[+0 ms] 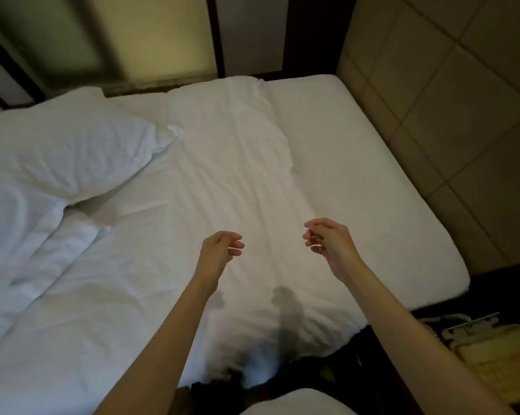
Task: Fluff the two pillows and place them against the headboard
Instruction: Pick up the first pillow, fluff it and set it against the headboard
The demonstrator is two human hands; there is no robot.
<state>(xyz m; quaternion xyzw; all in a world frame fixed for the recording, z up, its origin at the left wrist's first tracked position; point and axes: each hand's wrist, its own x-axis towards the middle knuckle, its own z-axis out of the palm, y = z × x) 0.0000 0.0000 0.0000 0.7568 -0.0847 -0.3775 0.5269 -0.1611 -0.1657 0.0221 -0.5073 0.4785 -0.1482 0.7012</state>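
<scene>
Hovering above the white bed [357, 163], both hands are empty and apart from each other. The left hand [219, 250] has its grip loosely curled, fingers half bent and holding nothing; the right hand [330, 244] is the same, fingers slack and curved with nothing between them. Their shadows fall on the sheet just below.

1 pillow [64, 151] lies at the far left of the bed, plump and tilted, its corner pointing toward the middle. A 2nd flatter pillow [231, 124] lies lengthwise in the middle of the bed, its far end at the bed's far edge. A rumpled white duvet [28, 250] is bunched under and below the left pillow. The padded tan headboard [432, 100] runs along the bed's right side; neither pillow touches it. A cream telephone [492, 354] sits at the lower right, beside the bed.
</scene>
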